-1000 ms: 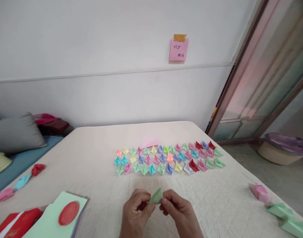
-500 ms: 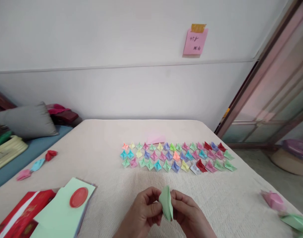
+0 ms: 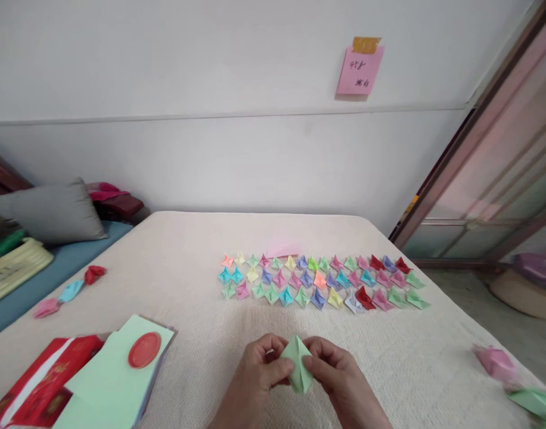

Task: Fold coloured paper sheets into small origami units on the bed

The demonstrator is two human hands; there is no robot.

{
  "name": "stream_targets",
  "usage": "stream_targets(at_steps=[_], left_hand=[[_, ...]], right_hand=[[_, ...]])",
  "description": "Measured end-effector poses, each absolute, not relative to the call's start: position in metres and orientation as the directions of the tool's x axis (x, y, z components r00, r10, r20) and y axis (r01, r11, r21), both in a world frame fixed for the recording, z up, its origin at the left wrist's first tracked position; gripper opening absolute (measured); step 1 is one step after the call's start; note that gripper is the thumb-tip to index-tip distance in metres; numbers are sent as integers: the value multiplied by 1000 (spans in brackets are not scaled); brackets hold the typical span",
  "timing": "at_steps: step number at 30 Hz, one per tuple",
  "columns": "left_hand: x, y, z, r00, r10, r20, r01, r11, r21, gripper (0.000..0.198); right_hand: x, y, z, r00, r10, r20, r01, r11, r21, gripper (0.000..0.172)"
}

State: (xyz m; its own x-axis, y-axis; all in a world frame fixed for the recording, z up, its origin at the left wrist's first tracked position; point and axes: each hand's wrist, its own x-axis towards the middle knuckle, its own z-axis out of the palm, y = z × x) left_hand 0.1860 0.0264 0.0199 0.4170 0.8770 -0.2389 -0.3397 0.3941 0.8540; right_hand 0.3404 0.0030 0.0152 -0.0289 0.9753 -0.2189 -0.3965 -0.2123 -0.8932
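Between my two hands is a light green folded paper (image 3: 298, 364), diamond-shaped with a crease down its middle. My left hand (image 3: 260, 372) pinches its left side, thumb on the near face. On the right side my right hand (image 3: 338, 372) does the same with its thumb. The paper is held above the cloth-covered table (image 3: 201, 369). Beyond it, rows of small folded paper boats (image 3: 318, 298) in many colours stand on the cloth.
At left lie a stack of light green paper (image 3: 107, 375), a red round lid (image 3: 144, 350) and a red packet (image 3: 49, 375). Crumpled-looking folded pieces (image 3: 71, 291) rest near the left edge. Pink (image 3: 496, 363) and green folded papers (image 3: 534, 402) sit at the right edge. A pink sheet (image 3: 284, 247) lies behind the rows.
The green paper has turned from nearly edge-on to showing its flat creased face. My right thumb has moved onto that face. The view has shifted slightly.
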Motion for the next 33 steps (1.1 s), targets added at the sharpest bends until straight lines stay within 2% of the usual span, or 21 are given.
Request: stream_targets(at_steps=[4,6,10,13,17,20,23,28,31,33], left_hand=[[188,32,10,295,948,-122,-322,219,921,28],[189,31,6,266,959,-93,-312,177,934,25],[189,25,7,195,980,-47,-218,90,972,32],[187,24,14,221,975,29,-146,4,989,27],[185,27,21,342,939,27,-183,39,982,26],[184,27,25,377,926,-20,-127,73,989,26],[184,24,27,334,942,-33,-75,62,995,28],[184,23,23,242,970,-30,-118,60,991,30],[184,24,18,183,983,-14,-134,39,990,30],[185,24,17,152,988,-14,-133,34,991,32]], right_hand=[[338,3,18,162,975,-149,-274,-100,-957,31],[336,2,17,187,975,-118,-248,-70,-966,28],[334,-1,20,236,969,-72,-249,-11,-968,23],[335,-4,23,266,963,-45,-232,19,-972,22],[337,-5,21,215,976,-38,-193,4,-981,21],[335,-6,18,163,986,-15,-137,7,-990,20],[332,-6,16,157,988,-2,-107,15,-994,19],[331,-4,15,78,995,-56,-133,-45,-990,23],[333,-3,14,-17,999,-50,-79,-52,-996,27],[334,-3,12,-6,1000,-23,-41,-23,-999,30]])
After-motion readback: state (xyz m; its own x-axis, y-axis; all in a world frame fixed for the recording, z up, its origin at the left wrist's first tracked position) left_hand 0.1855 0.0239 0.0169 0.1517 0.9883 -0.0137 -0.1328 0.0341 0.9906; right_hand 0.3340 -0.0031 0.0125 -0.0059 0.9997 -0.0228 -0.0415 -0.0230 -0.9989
